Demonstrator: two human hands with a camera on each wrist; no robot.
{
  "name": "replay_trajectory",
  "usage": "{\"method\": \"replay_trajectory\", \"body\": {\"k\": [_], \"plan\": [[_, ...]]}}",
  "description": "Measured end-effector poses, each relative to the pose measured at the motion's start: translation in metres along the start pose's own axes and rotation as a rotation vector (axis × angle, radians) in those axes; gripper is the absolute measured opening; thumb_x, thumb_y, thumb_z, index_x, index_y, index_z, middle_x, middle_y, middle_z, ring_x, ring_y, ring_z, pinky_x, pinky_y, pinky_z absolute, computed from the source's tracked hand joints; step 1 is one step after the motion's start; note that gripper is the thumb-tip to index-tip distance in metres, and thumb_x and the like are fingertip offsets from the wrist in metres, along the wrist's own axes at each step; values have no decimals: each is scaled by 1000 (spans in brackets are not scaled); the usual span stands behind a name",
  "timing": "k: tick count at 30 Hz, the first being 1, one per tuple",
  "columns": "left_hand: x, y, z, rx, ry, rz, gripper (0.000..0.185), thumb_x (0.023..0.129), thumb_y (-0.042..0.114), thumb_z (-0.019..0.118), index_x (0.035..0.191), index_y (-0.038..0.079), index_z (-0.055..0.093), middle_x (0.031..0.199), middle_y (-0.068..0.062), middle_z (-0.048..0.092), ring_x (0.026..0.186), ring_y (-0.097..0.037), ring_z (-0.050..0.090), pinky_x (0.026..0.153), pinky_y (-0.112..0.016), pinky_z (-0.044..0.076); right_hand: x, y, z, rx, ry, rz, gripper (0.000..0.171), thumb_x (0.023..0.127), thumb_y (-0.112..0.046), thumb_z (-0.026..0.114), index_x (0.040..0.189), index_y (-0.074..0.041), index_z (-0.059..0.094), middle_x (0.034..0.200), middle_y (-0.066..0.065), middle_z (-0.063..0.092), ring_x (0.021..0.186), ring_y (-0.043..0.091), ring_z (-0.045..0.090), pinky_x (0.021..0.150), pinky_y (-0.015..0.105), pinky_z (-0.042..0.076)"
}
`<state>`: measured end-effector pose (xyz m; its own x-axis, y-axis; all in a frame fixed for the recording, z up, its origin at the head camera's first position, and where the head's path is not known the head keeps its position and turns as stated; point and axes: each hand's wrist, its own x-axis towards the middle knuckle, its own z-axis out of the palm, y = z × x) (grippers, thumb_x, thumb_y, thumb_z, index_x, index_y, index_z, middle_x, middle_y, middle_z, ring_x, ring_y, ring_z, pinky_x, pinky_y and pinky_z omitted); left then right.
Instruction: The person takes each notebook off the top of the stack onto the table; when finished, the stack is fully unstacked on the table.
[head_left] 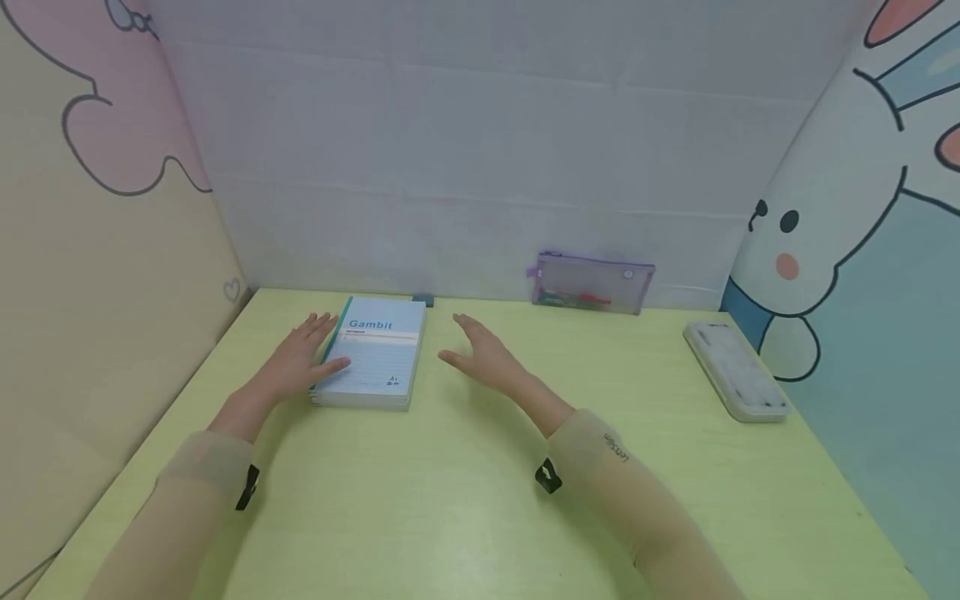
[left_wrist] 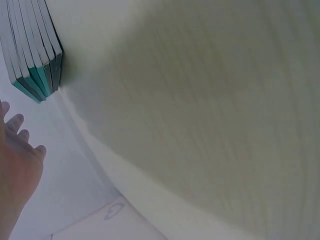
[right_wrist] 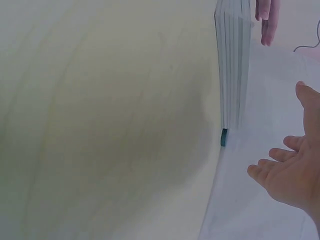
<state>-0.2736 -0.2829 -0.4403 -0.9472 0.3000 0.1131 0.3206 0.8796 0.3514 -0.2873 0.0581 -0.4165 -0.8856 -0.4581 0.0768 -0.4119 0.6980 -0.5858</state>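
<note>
Two bare hands are extended over a pale green worktop (head_left: 465,500). The left hand (head_left: 303,358) lies with straight, slightly spread fingers along the left edge of a stack of notebooks (head_left: 375,362); the thumb (head_left: 333,364) rests on the top cover, which bears the word "Gambit". The hand grips nothing. The right hand (head_left: 480,354) is held just to the right of the stack, apart from it, palm turned toward it, fingers straight and loosely spread, holding nothing.

The stack of notebooks lies flat near the rear left part of the worktop, close to the back wall. The left wrist view shows several teal and grey spines (left_wrist: 35,47) stacked together. The right wrist view shows the page edges of the stack (right_wrist: 232,60), with the left fingertips (right_wrist: 267,20) at its far side.

A small dark blue block (head_left: 423,299) lies just behind the stack at the wall. A transparent purple-trimmed zip pouch (head_left: 592,283) leans against the back wall. A white oblong case (head_left: 735,371) lies near the right edge of the worktop, well apart from both hands.
</note>
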Motion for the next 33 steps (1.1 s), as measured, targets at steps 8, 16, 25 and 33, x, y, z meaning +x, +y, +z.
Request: {"method": "replay_trajectory", "body": {"k": [8, 16, 25, 33], "plan": [[6, -14, 6, -107, -91, -71, 93, 87, 62, 52, 151, 6, 15, 155, -24, 14, 142, -44, 5, 108, -66, 11, 19, -12, 35, 141, -64, 103, 79, 91, -45, 59, 150, -8, 22, 153, 12, 28, 141, 28, 26, 113, 41, 25], [8, -15, 10, -210, -153, -141, 102, 82, 65, 57, 152, 7, 12, 153, -29, 13, 139, -49, 9, 106, -67, 15, 30, -21, 60, 200, -130, 131, 90, 87, -50, 62, 151, -7, 16, 154, 11, 28, 141, 24, 26, 113, 37, 25], [12, -17, 9, -209, -176, -177, 108, 77, 68, 61, 151, 5, 13, 151, -29, 19, 136, -50, 18, 104, -67, 22, 27, -33, 66, 230, -115, 139, 97, 81, -44, 71, 152, -9, 15, 155, 7, 26, 142, 20, 24, 114, 35, 25], [12, -12, 4, -232, -204, -220, 109, 75, 64, 66, 150, 3, 14, 150, -31, 20, 135, -52, 19, 103, -68, 22, 25, -36, 66, 253, -116, 125, 95, 81, -41, 73, 151, -8, 18, 154, 9, 28, 142, 22, 25, 114, 36, 24]]}}
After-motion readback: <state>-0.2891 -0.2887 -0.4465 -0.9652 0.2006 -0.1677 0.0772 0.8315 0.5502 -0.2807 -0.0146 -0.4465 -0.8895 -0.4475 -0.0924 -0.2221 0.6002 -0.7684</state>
